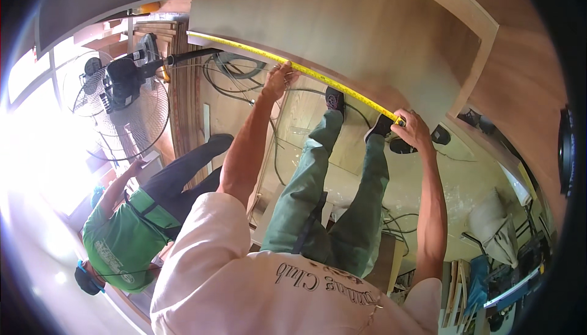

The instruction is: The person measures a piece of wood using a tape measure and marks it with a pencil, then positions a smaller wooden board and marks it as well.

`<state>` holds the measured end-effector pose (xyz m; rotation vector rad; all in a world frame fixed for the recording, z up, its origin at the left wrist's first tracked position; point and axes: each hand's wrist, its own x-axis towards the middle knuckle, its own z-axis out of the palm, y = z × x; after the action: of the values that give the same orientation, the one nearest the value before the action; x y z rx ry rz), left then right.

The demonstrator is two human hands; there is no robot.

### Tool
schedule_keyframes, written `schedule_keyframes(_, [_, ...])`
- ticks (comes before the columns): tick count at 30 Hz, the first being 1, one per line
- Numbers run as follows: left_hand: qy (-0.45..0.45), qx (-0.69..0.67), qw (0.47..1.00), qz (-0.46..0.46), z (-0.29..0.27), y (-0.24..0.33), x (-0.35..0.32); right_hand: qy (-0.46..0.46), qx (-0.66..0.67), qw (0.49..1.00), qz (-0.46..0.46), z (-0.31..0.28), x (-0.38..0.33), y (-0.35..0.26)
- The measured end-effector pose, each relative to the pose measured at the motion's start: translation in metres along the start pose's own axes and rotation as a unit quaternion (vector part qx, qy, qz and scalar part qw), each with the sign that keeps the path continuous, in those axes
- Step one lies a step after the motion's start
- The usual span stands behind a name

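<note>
One yellow tape measure (pixel 342 88) is drawn out straight along the near edge of a wooden panel (pixel 342 23), from eleven o'clock to between two and three o'clock. At its lower end, the right hand (pixel 413 130) is clamped on it, thumb and fingers closed. Toward twelve o'clock, the left hand (pixel 280 80) meets the tape partway along; whether it pinches or merely steadies it, I cannot tell. Stretching the tape out looks done, and the measuring itself seems under way. Whether a length has been read cannot be seen; no pencil shows in either hand, and I make out no mark along the edge, so any reading or marking appears left. A standing fan (pixel 125 84) is at ten o'clock.
</note>
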<state>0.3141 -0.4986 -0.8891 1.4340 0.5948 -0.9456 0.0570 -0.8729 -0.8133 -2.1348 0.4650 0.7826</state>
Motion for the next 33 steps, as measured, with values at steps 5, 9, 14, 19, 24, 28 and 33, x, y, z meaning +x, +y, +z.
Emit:
schedule_keyframes(5, [0.014,-0.011,1.000,0.010,-0.005,-0.003,-0.006,-0.005,0.003,1.000,0.005,0.011,0.007,0.000])
schedule_keyframes(9, [0.001,0.003,1.000,0.013,-0.011,-0.008,-0.003,0.025,0.008,0.999,-0.040,0.015,0.008,0.002])
schedule_keyframes(14, [0.044,0.012,0.999,0.006,-0.019,-0.034,0.009,0.042,0.013,0.998,-0.033,0.028,0.012,0.012])
schedule_keyframes(19, [0.072,-0.065,0.995,-0.015,0.010,-0.076,0.014,0.026,0.012,0.999,-0.018,0.044,0.022,0.038])
schedule_keyframes(24, [0.008,-0.204,0.979,-0.026,0.045,-0.107,0.028,0.020,-0.035,0.999,0.019,0.049,0.028,0.047])
schedule_keyframes(28, [-0.001,-0.217,0.976,0.010,0.030,-0.116,0.047,0.014,-0.030,0.999,0.020,0.035,0.002,0.076])
schedule_keyframes(33, [0.015,-0.178,0.984,0.013,0.016,-0.123,0.063,0.015,-0.058,0.990,0.125,0.007,-0.062,0.152])
